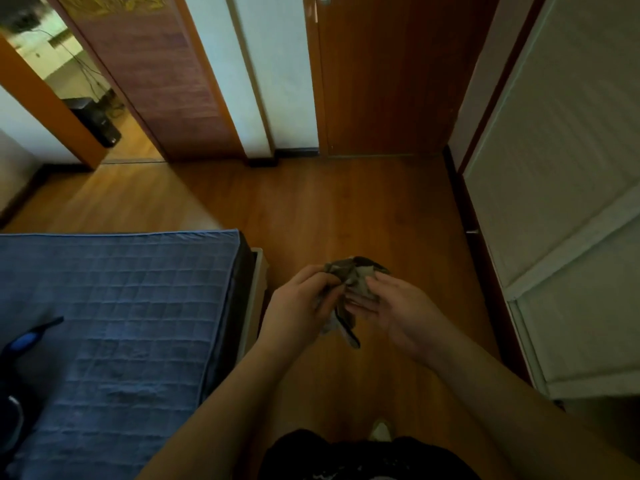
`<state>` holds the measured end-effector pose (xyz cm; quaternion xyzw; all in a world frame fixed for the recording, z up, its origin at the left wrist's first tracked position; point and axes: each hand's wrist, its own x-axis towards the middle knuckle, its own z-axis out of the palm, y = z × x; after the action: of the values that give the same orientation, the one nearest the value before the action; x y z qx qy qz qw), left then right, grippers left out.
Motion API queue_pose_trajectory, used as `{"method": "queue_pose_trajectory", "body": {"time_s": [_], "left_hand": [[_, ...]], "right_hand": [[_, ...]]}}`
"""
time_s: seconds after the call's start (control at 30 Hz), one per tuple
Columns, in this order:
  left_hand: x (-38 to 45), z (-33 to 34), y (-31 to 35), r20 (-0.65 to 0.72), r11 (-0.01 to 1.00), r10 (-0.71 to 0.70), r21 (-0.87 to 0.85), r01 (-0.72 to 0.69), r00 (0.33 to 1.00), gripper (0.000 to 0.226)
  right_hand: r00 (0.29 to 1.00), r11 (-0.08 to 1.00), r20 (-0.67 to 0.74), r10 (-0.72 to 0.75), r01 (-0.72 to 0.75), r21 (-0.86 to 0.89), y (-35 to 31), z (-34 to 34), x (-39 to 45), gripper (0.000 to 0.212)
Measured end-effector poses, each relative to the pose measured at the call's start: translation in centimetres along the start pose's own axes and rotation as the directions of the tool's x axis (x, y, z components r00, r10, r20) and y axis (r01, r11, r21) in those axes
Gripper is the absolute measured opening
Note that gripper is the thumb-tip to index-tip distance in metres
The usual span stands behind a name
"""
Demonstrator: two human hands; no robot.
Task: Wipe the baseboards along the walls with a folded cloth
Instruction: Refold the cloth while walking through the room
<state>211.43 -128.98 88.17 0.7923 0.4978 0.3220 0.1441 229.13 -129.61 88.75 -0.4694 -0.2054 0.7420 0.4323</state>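
Two hands meet over the wooden floor (346, 209), sharing one crumpled grey-brown cloth (349, 289). The left hand (298, 306) has its fingers curled around the cloth's left side, pinching the bunched fabric, while the right hand (391, 306) lies flatter, palm turned inward, its fingers nearly straight with the cloth resting across them and the thumb lying against the fabric's upper edge. One loose tail of the cloth hangs down below both hands, clear of the floor. Taking the cloth as the landmark: left of it stands one bed with a blue quilted mattress cover (114, 306), whose corner comes close to the left wrist; one dark object with a blue part (24, 341) lies on the far-left edge of that cover. Right of the cloth runs one dark baseboard (474, 244) beneath a set of pale panelled cabinet doors (568, 202). Beyond the cloth, a second, shorter stretch of dark baseboard (294, 153) sits under the white wall, beside one closed wooden door (388, 81). Farther left of that, one open doorway shows a black box (97, 121) on the next room's floor. Below the cloth, near the person's dark clothing, one pale shoe tip (381, 431) shows.
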Motion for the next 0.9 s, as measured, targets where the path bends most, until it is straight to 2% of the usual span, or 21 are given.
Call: {"method": "queue_pose_trajectory", "body": {"time_s": [0.1, 0.2, 0.27, 0.4, 0.53, 0.63, 0.73, 0.9], "left_hand": [[2.5, -0.4, -1.6, -0.032, 0.97, -0.187, -0.162, 0.18, 0.982, 0.007], [4.7, -0.6, -3.9, -0.124, 0.962, -0.254, -0.137, 0.236, 0.959, 0.013], [6.2, -0.5, -5.7, -0.177, 0.983, -0.181, -0.034, 0.178, 0.967, 0.01], [9.3, -0.4, -10.4, -0.173, 0.997, 0.04, 0.077, -0.028, 0.984, 0.024], [12.9, -1.8, -15.5, -0.225, 0.981, 0.158, 0.143, -0.128, 0.961, 0.02], [15.2, -3.3, -19.1, -0.232, 0.975, 0.2, 0.144, -0.17, 0.952, 0.019], [17.2, -4.4, -22.0, -0.242, 0.971, 0.223, 0.137, -0.194, 0.944, 0.018], [19.8, -5.0, -24.3, -0.313, 0.99, 0.134, 0.081, -0.114, 0.94, 0.021]], "right_hand": [[0.999, 0.998, -0.009, 0.031, -0.031, -0.062, -1.3, 0.4, 3.0, 0.042], [0.997, 0.994, 0.006, 0.08, -0.079, -0.079, -2.3, 1.3, 5.9, 0.036], [0.994, 0.993, 0.027, 0.106, -0.104, -0.063, -3.0, 2.6, 8.1, 0.028], [0.995, 0.99, 0.052, 0.082, -0.075, -0.118, -4.9, 6.4, 13.5, 0.035], [0.975, 0.987, 0.155, 0.162, -0.161, -0.022, -7.3, 10.5, 18.4, 0.063], [0.959, 0.977, 0.217, 0.184, -0.203, 0.07, -9.0, 13.1, 21.0, 0.076], [0.952, 0.96, 0.249, 0.177, -0.223, 0.171, -9.8, 15.4, 23.3, 0.081], [0.944, 0.956, 0.292, 0.154, -0.217, 0.196, -10.6, 18.0, 26.2, 0.081]]}}
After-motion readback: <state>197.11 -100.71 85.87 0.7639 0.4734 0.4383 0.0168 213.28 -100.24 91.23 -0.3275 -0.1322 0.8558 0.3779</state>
